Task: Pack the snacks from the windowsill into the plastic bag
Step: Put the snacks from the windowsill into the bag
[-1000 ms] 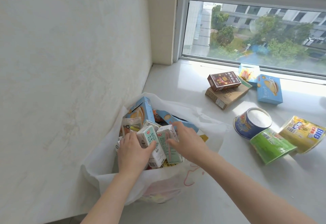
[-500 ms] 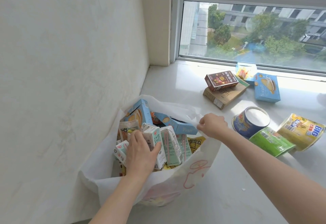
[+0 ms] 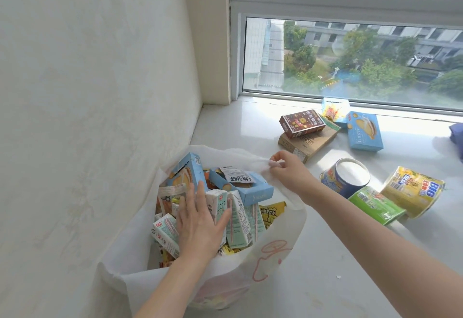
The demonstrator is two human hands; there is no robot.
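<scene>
Had my left hand [image 3: 200, 227] flat, fingers straight, pressing the milk cartons [image 3: 238, 220] down to free room in the plastic bag [image 3: 275, 250] at the left end of the windowsill [image 3: 325, 272]. My right hand [image 3: 288, 172] pinched its rim to hold it open. Boxes [image 3: 364, 131] and cans [image 3: 344, 179] sat unpacked nearer the window.

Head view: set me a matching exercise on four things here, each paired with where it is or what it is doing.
1 brown box
2 blue tin
3 left hand
4 right hand

A pinches the plastic bag at its rim
B on the windowsill, beside the green packet
C rests on the tan box
D presses flat on the milk cartons

Pairs: 1-C, 2-B, 3-D, 4-A
</scene>
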